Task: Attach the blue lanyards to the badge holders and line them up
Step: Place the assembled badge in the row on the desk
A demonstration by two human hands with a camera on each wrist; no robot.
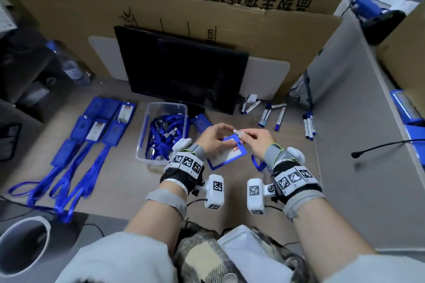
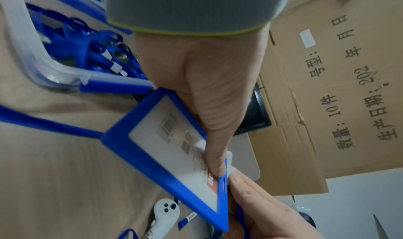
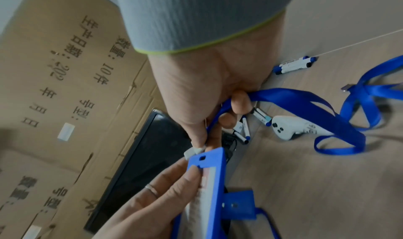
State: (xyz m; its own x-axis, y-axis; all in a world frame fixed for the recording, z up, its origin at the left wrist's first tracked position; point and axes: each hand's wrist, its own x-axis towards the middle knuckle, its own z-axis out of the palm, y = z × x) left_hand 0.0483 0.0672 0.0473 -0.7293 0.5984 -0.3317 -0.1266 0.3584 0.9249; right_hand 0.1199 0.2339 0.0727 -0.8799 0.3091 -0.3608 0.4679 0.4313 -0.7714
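My left hand pinches a blue badge holder with a white card inside, held above the desk; its thumb lies on the clear window near the slotted top edge. My right hand pinches the white plastic clip of a blue lanyard right at the holder's top edge. The lanyard's strap runs through the right palm and loops down onto the desk. The clip tip touches the holder's top corner; whether it sits in the slot I cannot tell.
Several finished badge holders with lanyards lie in rows at the left. A clear tub of loose lanyards stands centre, a spare holder beside it. A black monitor, scattered markers and cardboard boxes lie behind.
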